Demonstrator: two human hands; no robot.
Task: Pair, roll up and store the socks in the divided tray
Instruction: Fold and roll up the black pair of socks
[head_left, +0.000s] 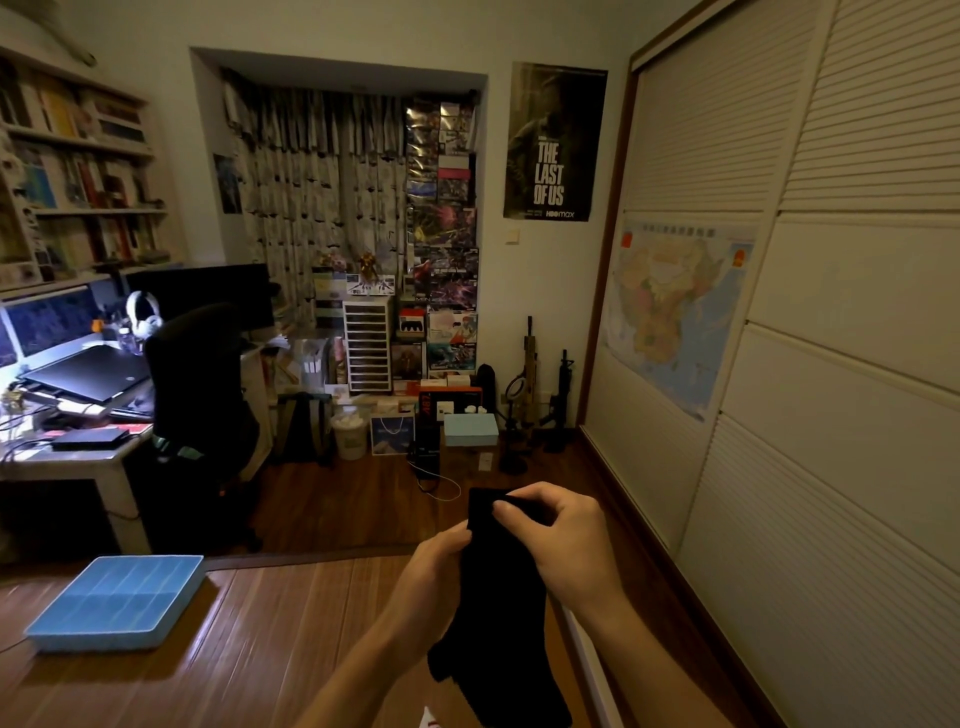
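I count one divided tray (93, 640). Right of it are two hands, left hand (434, 564) and right hand (561, 535), and one black sock bundle (498, 623).

Head camera looking forward and a touch downward across the room: left hand (439, 558) and right hand (561, 535) close in at lower centre, divided tray (104, 640) off to their left, wardrobe doors (831, 364) on their right

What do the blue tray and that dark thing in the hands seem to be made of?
The blue tray looks like matte moulded plastic: thin even walls and dividers, uniform colour. The black sock looks like soft fabric, probably knit: it hangs limp, without shine; weave too dark to see.
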